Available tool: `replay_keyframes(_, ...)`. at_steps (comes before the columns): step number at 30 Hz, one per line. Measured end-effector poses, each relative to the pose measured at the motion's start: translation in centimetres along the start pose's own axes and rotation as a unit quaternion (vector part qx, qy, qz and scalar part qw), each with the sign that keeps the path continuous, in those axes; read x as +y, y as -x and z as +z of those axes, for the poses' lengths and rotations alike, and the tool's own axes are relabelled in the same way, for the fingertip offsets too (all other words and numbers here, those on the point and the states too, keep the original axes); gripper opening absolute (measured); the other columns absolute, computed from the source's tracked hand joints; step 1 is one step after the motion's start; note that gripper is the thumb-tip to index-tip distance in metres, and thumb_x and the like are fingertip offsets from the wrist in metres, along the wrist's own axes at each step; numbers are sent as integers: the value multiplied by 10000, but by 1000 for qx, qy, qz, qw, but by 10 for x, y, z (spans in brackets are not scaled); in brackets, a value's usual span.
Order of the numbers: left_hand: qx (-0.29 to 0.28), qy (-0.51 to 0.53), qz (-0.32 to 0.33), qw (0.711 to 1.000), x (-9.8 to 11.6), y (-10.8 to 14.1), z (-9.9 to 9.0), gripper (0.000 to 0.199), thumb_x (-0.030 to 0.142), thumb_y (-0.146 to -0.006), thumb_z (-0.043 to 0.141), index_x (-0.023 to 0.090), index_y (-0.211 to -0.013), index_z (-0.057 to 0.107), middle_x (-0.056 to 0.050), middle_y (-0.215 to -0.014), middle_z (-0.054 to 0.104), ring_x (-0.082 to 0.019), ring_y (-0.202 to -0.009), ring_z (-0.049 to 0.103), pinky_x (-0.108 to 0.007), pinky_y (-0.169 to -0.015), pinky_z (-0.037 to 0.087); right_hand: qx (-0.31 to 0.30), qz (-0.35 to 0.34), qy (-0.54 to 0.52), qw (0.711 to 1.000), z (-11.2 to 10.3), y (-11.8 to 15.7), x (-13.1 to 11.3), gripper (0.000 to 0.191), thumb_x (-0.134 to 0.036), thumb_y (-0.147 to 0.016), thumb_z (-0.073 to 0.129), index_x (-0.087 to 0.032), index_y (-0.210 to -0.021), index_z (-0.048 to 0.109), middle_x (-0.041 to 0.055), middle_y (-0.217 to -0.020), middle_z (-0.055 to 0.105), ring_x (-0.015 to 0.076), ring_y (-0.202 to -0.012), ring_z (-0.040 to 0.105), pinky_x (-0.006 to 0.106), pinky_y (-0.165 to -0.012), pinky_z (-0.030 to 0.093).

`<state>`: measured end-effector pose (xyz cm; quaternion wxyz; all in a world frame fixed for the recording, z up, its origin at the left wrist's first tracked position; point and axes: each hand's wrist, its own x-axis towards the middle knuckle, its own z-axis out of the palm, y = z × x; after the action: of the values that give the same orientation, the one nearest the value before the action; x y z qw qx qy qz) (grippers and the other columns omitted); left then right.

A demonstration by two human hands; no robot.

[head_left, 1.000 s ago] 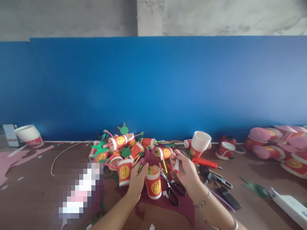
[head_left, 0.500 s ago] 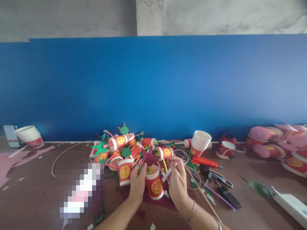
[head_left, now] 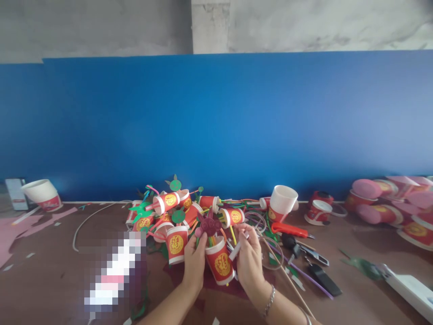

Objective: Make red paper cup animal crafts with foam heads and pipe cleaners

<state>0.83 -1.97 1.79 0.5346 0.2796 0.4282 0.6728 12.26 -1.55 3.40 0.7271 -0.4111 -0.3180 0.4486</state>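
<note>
In the head view my left hand (head_left: 195, 264) is closed, its thumb and fingers pinching a dark red paper animal head (head_left: 209, 224) with a pink round piece beside it. Below the head, coloured straw-like stems run into a red paper cup (head_left: 220, 262) with a gold emblem. The cup leans, and a yellow tip shows under its base. My right hand (head_left: 249, 255) is closed on a slim white strip (head_left: 238, 246), close to the cup's right side. Whether the strip touches the cup I cannot tell.
Behind my hands lies a heap of red cups (head_left: 176, 243) with green paper figures. A white cup stack (head_left: 283, 203), an orange cutter (head_left: 292, 229) and keys (head_left: 313, 255) are to the right. Pink-topped cups (head_left: 367, 188) fill the far right. A blue panel (head_left: 216, 126) stands behind.
The cup under the paper head has tilted further, its base shifting slightly down and right. My right hand has barely moved and still holds the white strip.
</note>
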Motion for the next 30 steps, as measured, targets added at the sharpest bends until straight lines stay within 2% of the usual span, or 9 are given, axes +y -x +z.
replay_keyframes(4,-2,12,7,1000,1,-5,-2,355,396,-727,704,165,-993,662,-57,-930,728,-219,-839,670,-320,-764,517,-35,-6,15,999,1,8,1,140,-343,-762,647,-231,-832,599,0,-869,621,186,-836,588,306,-778,470)
replay_keyframes(9,-29,-6,6,1000,3,0,0,317,395,-750,688,146,-945,662,-62,-875,723,-214,-806,667,-317,-758,512,12,-38,-5,999,1,-8,-11,204,-402,-763,656,-245,-884,608,3,-950,634,195,-961,596,340,-900,444)
replay_keyframes(13,-75,-4,1,997,1,7,3,292,396,-776,670,149,-930,652,-48,-829,712,-181,-730,651,-279,-686,500,25,-60,43,997,-3,-16,-11,241,-431,-786,628,-254,-945,598,11,-1004,617,200,-1028,565,362,-950,411)
replay_keyframes(17,-44,1,-8,999,-2,7,2,307,398,-772,676,160,-962,635,-26,-800,700,-157,-680,635,-246,-619,483,20,-48,58,997,-5,-9,-3,235,-410,-783,628,-250,-953,602,18,-996,626,212,-1026,572,362,-926,425)
replay_keyframes(23,8,8,13,1000,0,0,-1,338,422,-745,686,158,-949,631,-59,-894,716,-213,-814,666,-302,-729,507,-9,-32,49,998,-1,9,3,251,-338,-767,611,-239,-997,623,40,-1005,651,231,-1004,591,359,-862,464)
replay_keyframes(27,16,4,23,1000,4,0,-1,346,443,-747,681,165,-948,628,-50,-869,713,-211,-785,667,-313,-739,499,-6,-31,45,998,-3,0,-2,229,-316,-773,607,-248,-991,627,32,-996,642,220,-981,597,368,-883,451)
replay_keyframes(30,19,-27,42,999,6,0,-3,336,461,-752,673,171,-915,630,-29,-810,690,-190,-753,642,-284,-713,480,-8,-95,89,991,-10,-17,-3,102,-317,-769,622,-233,-808,666,32,-938,631,221,-951,574,379,-880,433)
